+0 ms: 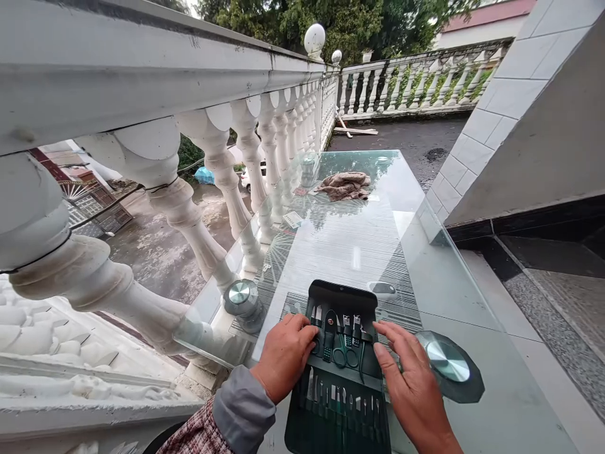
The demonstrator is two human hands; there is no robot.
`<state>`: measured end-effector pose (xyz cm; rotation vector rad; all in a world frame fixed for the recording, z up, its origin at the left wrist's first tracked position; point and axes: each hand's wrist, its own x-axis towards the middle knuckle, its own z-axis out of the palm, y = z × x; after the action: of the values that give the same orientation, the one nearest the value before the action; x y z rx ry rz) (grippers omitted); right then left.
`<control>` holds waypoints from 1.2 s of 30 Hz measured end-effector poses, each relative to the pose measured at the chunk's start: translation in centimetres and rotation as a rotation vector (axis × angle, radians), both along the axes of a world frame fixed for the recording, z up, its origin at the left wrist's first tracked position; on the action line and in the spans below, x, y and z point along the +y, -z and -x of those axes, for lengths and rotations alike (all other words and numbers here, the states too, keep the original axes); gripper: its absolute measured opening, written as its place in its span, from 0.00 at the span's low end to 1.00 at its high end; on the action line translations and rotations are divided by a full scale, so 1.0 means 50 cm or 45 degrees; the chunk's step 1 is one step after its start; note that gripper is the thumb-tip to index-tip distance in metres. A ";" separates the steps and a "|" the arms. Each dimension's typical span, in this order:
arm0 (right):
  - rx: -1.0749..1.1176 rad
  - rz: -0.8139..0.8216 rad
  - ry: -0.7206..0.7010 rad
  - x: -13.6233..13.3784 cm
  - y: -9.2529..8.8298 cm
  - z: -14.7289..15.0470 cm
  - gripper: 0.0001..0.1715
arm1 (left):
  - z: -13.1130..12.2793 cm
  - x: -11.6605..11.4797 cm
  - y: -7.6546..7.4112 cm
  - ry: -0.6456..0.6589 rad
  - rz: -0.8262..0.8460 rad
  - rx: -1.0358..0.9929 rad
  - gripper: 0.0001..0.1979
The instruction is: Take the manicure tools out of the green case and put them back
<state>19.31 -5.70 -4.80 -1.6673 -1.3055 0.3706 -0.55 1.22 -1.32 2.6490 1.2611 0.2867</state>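
An unfolded black manicure set case [336, 435] lies on the glass table. Its upper half holds small scissors [345, 357], nail clippers [351, 331] and a dark-handled tool [329, 334] under straps. Several slim metal tools [343, 398] stand in a row in the lower half. My left hand [286, 350] is closed at the case's left edge, fingertips over the leftmost tools, whose handles it partly hides. At the right edge is my right hand [411, 372], thumb and fingers apart, fingertips close to the end tool; whether they touch it is unclear.
The glass table [359, 233] stretches ahead, with a crumpled brown cloth [343, 186] toward its far end. Round metal supports [447, 359] show at its sides. A white balustrade [189, 221] runs along the left; a tiled wall [496, 126] slants up at the right.
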 end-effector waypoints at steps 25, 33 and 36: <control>0.924 0.156 0.113 0.031 -0.006 -0.015 0.27 | 0.004 0.008 -0.005 -0.041 -0.002 -0.270 0.13; 0.517 0.178 0.170 0.020 -0.010 -0.033 0.23 | 0.015 0.000 -0.009 0.000 -0.092 -0.270 0.13; 0.249 0.159 0.089 0.021 -0.014 -0.028 0.21 | 0.009 -0.004 -0.009 0.039 -0.111 -0.253 0.13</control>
<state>20.72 -4.64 -4.08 -1.7281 -1.0954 0.5684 -1.01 1.00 -0.87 2.6302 1.1690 0.5965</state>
